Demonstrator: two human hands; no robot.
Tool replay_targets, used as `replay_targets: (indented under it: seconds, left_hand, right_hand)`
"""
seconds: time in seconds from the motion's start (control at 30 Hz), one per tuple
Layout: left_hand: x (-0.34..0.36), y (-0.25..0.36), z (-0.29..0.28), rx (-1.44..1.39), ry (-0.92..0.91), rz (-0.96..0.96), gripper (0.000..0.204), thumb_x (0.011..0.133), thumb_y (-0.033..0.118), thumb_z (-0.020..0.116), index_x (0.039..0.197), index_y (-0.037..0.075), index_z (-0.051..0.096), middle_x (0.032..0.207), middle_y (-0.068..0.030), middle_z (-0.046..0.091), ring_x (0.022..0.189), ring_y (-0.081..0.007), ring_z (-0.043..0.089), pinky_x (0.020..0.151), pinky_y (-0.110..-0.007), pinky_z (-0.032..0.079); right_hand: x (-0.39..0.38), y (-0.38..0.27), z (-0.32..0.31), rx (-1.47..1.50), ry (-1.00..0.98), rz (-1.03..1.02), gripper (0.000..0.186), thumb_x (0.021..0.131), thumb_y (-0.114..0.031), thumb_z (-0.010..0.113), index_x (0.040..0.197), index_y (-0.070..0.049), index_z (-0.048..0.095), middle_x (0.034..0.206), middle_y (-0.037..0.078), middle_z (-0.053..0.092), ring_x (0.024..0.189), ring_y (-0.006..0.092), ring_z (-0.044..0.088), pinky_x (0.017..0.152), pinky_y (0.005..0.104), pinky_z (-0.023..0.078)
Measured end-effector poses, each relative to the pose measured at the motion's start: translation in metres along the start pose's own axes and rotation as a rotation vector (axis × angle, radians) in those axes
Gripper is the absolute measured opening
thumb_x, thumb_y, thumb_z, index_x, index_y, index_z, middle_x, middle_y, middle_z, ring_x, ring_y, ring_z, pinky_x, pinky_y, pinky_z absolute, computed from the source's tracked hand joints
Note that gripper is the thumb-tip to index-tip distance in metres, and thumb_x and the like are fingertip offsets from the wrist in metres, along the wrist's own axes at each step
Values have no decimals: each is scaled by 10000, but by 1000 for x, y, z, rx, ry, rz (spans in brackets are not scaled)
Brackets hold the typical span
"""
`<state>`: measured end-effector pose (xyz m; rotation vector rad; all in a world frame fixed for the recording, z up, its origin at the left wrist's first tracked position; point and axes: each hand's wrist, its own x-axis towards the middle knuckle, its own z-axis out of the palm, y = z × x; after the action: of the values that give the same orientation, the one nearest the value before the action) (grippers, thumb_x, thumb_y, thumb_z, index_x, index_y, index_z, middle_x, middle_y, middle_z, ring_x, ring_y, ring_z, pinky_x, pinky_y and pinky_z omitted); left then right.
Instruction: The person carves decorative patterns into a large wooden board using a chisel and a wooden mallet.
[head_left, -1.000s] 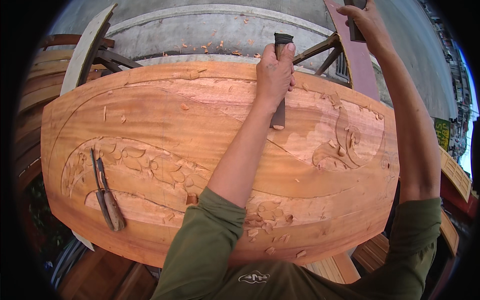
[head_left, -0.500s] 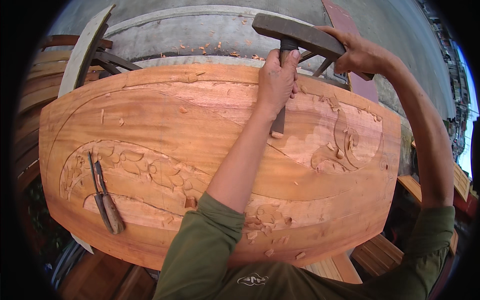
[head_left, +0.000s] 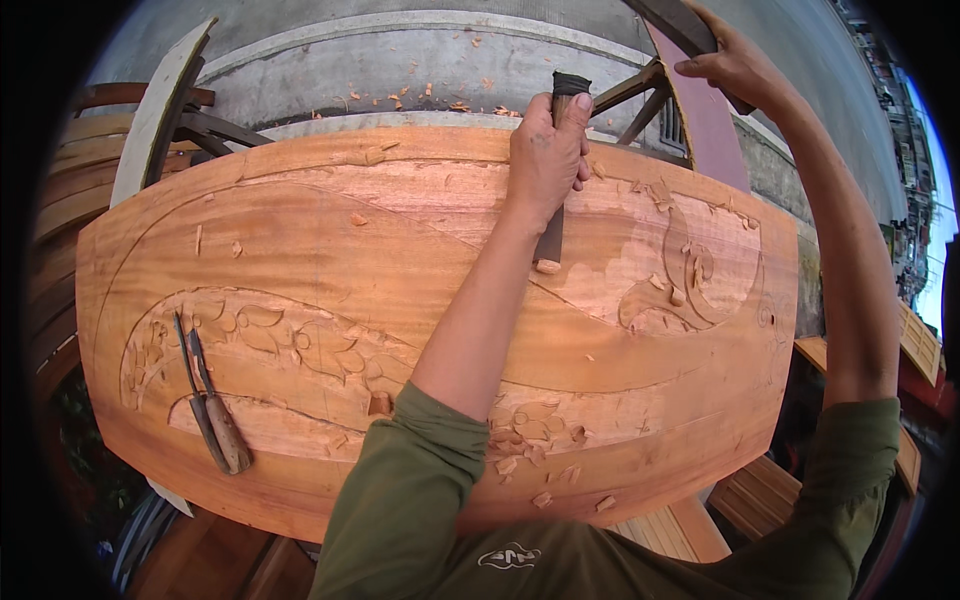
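here, left hand gripping chisel on carved panel, right hand raised

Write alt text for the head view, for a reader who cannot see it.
A person's left hand grips a chisel upright, its tip on a large reddish carved wooden panel, while the right hand raises a mallet. Two spare chisels lie on the panel's left, among wood chips.

spare chisels, wood chips, concrete ledge
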<state>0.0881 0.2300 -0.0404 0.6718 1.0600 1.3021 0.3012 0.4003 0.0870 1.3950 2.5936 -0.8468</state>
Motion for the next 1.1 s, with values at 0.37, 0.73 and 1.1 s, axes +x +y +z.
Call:
replay_targets:
  seconds: [0.37,0.73,1.1]
  left_hand:
    - [2,-2,2,-1,-65,17,460,1079,524,650,1068,67,602,762,-12,595,520,-82,573,445,-240,451]
    - [-4,-3,5,-7,-104,-10,449,1088,517,638,1050,73,581,758,-9,604,521,-76,575,442,-228,454]
    - [-4,0,10,26,-159,-45,472,1083,521,645,1086,52,589,760,-11,617,524,-69,581,442,-232,463]
  right_hand:
    - [-8,-12,7,-1,118,16,945,753,-100,764,1643,-176,454,1173,129,719,1103,267,673,1014,364,515]
    - [-29,-3,-10,117,123,210,964,762,-231,858,1636,-177,457,1165,135,710,1033,264,688,941,370,547]
    - [-44,5,2,81,173,166,978,783,-299,878,1648,-176,438,1090,120,722,956,208,702,862,343,581]
